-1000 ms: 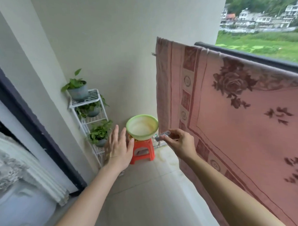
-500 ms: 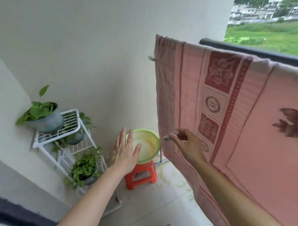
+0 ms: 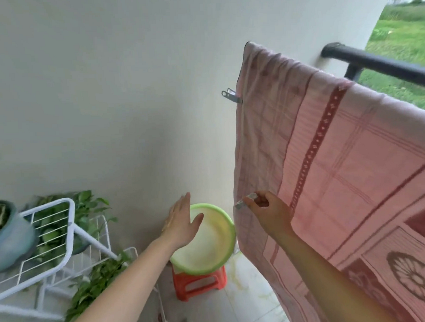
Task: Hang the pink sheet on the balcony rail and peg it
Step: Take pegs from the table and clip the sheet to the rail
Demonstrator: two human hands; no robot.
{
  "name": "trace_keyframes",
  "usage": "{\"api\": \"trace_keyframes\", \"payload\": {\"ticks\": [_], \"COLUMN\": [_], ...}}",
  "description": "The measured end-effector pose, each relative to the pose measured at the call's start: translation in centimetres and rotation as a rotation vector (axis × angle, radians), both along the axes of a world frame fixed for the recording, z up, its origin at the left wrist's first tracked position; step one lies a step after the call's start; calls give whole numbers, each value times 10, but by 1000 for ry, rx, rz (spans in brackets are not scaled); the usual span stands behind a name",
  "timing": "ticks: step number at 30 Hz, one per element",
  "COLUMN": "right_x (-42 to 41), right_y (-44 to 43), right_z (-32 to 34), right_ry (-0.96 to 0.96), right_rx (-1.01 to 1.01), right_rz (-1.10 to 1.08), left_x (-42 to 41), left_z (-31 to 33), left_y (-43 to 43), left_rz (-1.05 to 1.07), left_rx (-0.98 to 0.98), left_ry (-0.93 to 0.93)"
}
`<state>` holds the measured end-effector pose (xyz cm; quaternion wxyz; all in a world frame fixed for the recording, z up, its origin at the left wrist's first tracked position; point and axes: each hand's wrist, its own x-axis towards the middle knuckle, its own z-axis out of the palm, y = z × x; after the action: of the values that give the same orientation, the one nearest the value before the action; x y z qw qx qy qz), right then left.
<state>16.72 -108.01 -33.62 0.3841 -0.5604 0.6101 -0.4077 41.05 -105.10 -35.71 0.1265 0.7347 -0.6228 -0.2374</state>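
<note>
Finds pink sheet [image 3: 339, 168] draped over balcony rail [image 3: 376, 63] as before, metal peg [image 3: 231, 96] clipped on its edge, right hand [image 3: 271, 214] still pinching apparently a second peg [image 3: 246, 200], left hand [image 3: 182, 222] flat, empty.

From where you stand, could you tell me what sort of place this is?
Probably a balcony: a dark rail above grass, a pink sheet draped over it, potted plants on a rack.
</note>
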Motion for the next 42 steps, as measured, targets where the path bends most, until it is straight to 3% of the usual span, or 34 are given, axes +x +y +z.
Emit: {"api": "trace_keyframes", "payload": {"ticks": [7,15,24,27,31,32,39,42], "right_x": [15,36,41,44,45,46,52,51], "right_y": [-52,-71,-96,-103,-103,-102,-94,-91], "right_z": [-55,-80,-96,-97,-99,-99,-95,-93], "right_ry": [103,200,339,331,275,271,270,262], "right_rx": [130,283,388,392,398,399,413,400], "right_rz": [-174,-372,-399,-405,-427,-430,-440,-456], "left_x": [-2,-44,-24,-19,-28,-33,-63,-62], "left_z": [-66,-93,-135,-144,-147,-143,-140,-156], "left_y": [-136,-239,-219,-233,-274,-286,-332,-337], "left_rz": [-91,-341,-661,-548,-79,-47,-487,-511], "left_rx": [103,171,339,322,421,455,857,946], "left_ry": [341,549,428,448,843,904,944,1046]}}
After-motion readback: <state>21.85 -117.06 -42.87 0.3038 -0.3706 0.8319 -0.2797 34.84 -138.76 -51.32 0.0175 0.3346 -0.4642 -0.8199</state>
